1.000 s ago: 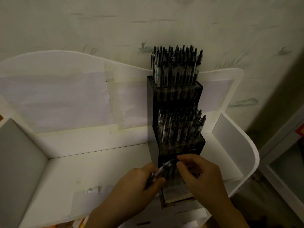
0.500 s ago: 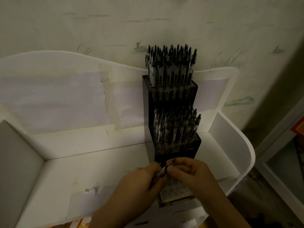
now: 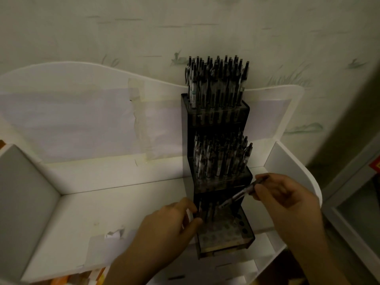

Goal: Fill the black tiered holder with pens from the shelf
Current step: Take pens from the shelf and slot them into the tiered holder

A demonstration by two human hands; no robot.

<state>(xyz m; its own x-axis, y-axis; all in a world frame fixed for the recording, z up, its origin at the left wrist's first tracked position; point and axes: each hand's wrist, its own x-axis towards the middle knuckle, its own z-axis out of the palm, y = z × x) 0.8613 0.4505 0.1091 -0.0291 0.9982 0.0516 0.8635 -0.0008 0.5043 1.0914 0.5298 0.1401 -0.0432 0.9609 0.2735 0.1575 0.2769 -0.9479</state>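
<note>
On the white shelf [image 3: 123, 212], the left hand [image 3: 164, 225] gripped pens at the black tiered holder's [image 3: 216, 116] bottom-tier left edge. The right hand [image 3: 287, 202] had lifted away, pinching one pen [image 3: 242, 194] angled toward an unfilled hole; the upper tiers stood full.

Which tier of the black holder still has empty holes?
The bottom tier, nearest the hands: only a few pens along its back, open holes in front. The middle tier and top tier look packed.

Matt white board shelf [image 3: 127, 204] patched with glossy tape [image 3: 144, 124], dark semi-translucent plastic holder [image 3: 216, 114], glossy plastic pens [image 3: 218, 83], faintly patterned matt wallpaper [image 3: 185, 27]
</note>
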